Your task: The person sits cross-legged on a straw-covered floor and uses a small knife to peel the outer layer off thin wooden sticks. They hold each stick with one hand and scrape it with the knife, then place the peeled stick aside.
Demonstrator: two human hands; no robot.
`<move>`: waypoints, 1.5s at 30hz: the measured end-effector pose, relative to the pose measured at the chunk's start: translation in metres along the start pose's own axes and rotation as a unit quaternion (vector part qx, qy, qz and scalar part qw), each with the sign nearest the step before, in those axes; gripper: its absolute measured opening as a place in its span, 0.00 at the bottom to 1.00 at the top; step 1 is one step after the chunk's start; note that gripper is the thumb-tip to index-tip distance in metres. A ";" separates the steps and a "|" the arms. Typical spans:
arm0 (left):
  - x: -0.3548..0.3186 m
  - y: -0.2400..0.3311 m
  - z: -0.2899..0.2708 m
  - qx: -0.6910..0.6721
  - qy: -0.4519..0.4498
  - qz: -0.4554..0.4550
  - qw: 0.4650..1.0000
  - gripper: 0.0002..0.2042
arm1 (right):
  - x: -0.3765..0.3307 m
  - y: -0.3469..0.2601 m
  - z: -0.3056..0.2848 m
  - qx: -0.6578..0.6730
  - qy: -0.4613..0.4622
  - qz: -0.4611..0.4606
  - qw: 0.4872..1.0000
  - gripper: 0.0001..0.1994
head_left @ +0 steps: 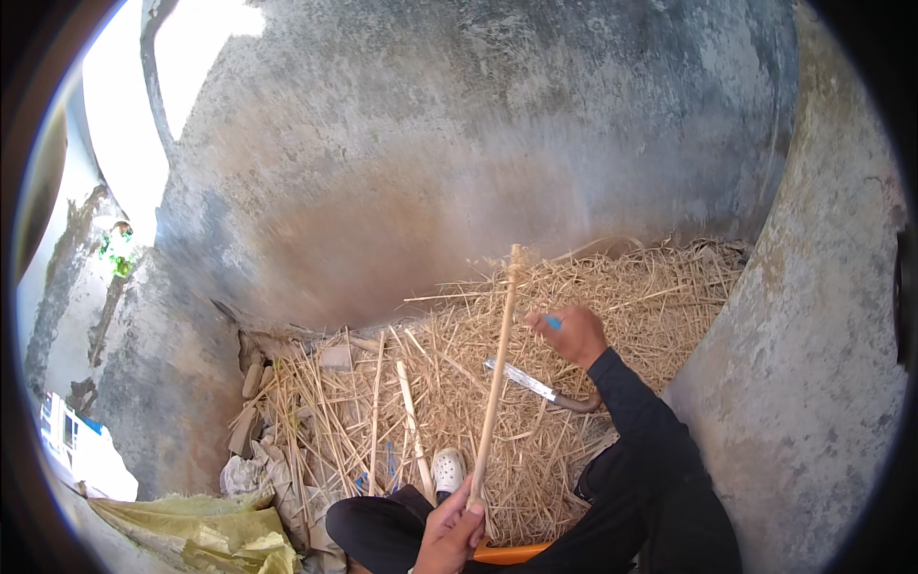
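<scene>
Holding slender, knobby-ended stick (496, 373): left hand (452, 531); tangled dry straw (650, 297) beyond.

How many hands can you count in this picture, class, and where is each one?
2: the left hand grips the pale stick near its lower end; the right hand is to the stick's right, above the straw.

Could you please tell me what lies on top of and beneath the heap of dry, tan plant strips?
On the heap lie a silver-bladed tool with a curved brown handle and long, pale sticks. What lies beneath is covered and cannot be seen.
</scene>
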State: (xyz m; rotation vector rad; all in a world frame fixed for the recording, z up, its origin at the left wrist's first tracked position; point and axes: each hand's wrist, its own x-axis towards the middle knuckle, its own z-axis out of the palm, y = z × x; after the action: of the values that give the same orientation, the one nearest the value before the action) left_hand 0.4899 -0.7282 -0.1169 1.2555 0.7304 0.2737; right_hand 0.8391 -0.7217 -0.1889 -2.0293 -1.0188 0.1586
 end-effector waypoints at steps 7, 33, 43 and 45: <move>0.009 0.007 -0.009 -0.069 0.043 0.017 0.996 0.28 | -0.046 -0.060 0.016 -0.012 -0.038 -0.256 0.966 0.34; 0.005 0.007 -0.010 0.003 0.036 0.067 0.997 0.26 | -0.044 -0.058 0.032 -0.048 -0.016 -0.238 0.970 0.39; -0.005 -0.006 -0.005 0.235 0.041 0.128 0.963 0.22 | -0.006 -0.017 0.023 -0.105 0.089 -0.163 0.977 0.38; -0.007 -0.009 -0.004 0.242 0.034 0.126 0.961 0.22 | 0.001 -0.012 0.019 -0.085 0.103 -0.143 0.981 0.39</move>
State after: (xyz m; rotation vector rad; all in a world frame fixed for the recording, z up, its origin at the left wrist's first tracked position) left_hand 0.4802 -0.7314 -0.1236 1.8183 0.7181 0.3604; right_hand 0.8239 -0.7051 -0.1921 -1.9737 -1.2085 -0.2938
